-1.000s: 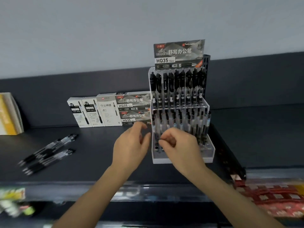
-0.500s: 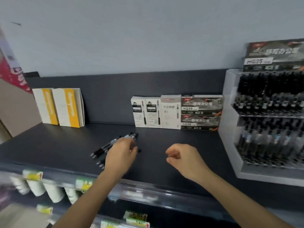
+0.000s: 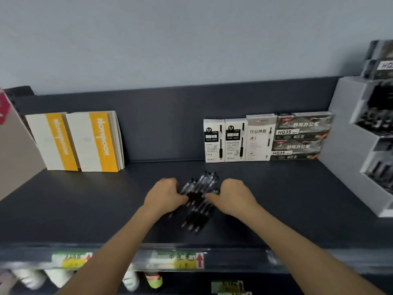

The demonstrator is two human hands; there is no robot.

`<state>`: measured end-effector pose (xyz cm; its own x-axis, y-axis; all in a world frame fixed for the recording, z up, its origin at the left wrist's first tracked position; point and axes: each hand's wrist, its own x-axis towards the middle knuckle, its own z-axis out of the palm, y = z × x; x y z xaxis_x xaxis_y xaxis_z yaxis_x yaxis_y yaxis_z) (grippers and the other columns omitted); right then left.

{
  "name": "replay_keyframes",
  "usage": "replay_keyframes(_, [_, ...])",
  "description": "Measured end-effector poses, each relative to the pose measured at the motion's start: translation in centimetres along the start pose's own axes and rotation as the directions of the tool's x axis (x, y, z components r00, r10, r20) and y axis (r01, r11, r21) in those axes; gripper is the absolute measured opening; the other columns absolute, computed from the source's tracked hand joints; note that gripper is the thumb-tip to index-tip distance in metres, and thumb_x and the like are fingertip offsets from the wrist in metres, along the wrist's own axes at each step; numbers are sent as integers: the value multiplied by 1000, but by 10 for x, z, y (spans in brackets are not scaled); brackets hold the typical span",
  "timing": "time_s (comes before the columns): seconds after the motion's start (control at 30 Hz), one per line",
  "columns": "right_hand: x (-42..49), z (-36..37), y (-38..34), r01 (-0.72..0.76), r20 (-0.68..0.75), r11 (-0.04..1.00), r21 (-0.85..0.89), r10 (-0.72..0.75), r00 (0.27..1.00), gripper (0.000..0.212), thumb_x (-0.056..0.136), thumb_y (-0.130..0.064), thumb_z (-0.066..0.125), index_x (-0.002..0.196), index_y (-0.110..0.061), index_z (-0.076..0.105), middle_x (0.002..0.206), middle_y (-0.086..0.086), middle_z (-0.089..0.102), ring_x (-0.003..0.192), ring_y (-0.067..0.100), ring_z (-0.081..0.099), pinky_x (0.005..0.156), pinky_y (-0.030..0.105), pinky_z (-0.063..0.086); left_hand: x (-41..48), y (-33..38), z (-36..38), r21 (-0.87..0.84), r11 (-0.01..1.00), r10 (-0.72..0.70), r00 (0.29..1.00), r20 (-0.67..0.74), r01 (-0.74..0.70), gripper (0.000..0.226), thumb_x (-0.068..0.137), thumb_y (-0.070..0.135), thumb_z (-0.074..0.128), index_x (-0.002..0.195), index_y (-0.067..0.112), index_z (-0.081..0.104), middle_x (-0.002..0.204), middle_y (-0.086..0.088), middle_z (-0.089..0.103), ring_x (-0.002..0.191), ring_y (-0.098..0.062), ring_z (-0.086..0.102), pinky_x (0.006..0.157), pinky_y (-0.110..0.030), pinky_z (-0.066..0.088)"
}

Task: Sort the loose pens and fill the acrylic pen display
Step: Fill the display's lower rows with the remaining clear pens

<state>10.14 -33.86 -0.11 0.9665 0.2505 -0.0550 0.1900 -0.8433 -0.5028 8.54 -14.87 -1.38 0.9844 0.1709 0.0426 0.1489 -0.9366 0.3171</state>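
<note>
Several loose black pens [image 3: 197, 201] lie in a slanted bunch on the dark shelf [image 3: 85, 205], in the middle of the view. My left hand [image 3: 164, 193] touches the bunch from its left side, fingers curled against the pens. My right hand [image 3: 231, 195] touches it from the right, fingertips on the pens. The two hands flank the bunch; whether either has a real grip is not plain. The white tiered pen display [image 3: 348, 158] stands at the far right, cut off by the frame edge, with rows of dark pens in it.
Pen boxes [image 3: 261, 138] stand against the back wall right of centre. Two white-and-yellow notebooks [image 3: 78, 141] lean at the back left. Price labels [image 3: 180, 260] run along the shelf's front edge, with goods on a lower shelf below.
My view has swung left, away from the display. Both hands left the display and came to the loose pens; the pens are now gathered into one bunch between my hands.
</note>
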Motion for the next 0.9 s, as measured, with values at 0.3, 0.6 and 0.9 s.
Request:
replay_keyframes(0.3, [20,2,-30,-121,118,989,-87,131,984,23,78,-34,63,66,-19,52,71,-3,57,61,16,55,54,23,43,11,13,-13,-46,997,-55,977,207,65,29,75,29,67,71,15,42,73,3,48,61,-12,45,50,-24,34])
replay_keyframes(0.6, [23,2,-31,-182,110,983,-21,184,977,15,74,-23,66,67,-17,54,70,-1,58,62,18,59,59,26,50,19,26,-17,-60,988,-113,935,335,141,21,78,22,65,79,14,45,80,-2,52,71,-16,53,61,-26,47])
replay_keyframes(0.9, [26,16,-34,-257,44,957,135,253,966,25,75,-17,69,64,-16,47,68,0,50,72,20,56,62,25,43,16,31,-12,-68,984,-139,954,265,162,15,78,19,63,77,11,50,74,-3,55,66,-17,55,56,-25,47])
